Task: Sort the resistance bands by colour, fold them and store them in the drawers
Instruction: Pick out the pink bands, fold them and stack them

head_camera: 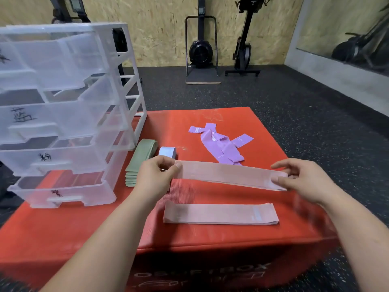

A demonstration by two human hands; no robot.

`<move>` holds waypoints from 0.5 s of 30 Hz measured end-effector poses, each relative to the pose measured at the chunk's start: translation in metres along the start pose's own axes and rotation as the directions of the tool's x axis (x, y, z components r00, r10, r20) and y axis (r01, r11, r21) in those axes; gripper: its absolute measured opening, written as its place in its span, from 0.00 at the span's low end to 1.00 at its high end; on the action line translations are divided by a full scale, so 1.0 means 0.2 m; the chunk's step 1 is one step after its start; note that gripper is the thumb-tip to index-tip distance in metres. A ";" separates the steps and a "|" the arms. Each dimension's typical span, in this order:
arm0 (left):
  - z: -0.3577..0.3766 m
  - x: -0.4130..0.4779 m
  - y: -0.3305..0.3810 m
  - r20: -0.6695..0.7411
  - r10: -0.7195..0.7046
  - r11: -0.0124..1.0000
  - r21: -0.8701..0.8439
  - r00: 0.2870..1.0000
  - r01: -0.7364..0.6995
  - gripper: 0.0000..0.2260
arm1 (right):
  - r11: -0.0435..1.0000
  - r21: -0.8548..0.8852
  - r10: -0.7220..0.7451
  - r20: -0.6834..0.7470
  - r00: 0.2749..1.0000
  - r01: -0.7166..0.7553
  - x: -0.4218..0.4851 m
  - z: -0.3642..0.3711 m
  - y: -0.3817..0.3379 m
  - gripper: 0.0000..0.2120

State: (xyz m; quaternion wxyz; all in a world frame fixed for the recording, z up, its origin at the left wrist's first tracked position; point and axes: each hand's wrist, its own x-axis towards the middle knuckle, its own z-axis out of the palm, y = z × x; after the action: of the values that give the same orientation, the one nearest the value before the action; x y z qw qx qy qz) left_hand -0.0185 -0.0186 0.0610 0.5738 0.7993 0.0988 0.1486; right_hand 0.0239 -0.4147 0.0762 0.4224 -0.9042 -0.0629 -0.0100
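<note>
Above the red box, both hands pinch 1 pink band.

One pink band stretched flat in mid-air — a second pink band lies flat below it.

Chipboard panels cover the far wall. A black rowing machine stands upright against it, a second machine to its right. Dark speckled rubber floor meets a grey right wall carrying a mirror
</note>
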 end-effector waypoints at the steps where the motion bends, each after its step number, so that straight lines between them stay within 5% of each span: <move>1: -0.01 -0.01 0.00 0.015 -0.005 1.000 0.024 1.000 0.005 0.05 | 1.000 0.002 0.022 -0.040 0.999 -0.021 -0.01 0.00 0.00 0.15; 8: -0.09 -0.11 -0.01 0.063 0.014 0.961 0.276 0.998 -0.031 0.02 | 0.996 0.076 0.049 -0.102 0.994 -0.042 -0.13 0.05 -0.04 0.14; 15: -0.14 -0.23 -0.05 0.106 0.077 0.832 0.541 0.991 -0.122 0.06 | 0.971 -0.235 -0.075 -0.128 0.989 0.043 -0.24 0.15 -0.05 0.14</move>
State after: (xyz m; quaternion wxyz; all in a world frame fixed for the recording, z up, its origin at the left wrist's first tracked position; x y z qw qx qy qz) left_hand -0.0705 -0.0061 0.0537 0.3174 0.9389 0.0723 0.1117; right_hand -0.0265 -0.3899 0.0617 0.3170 -0.9422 -0.0593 -0.0914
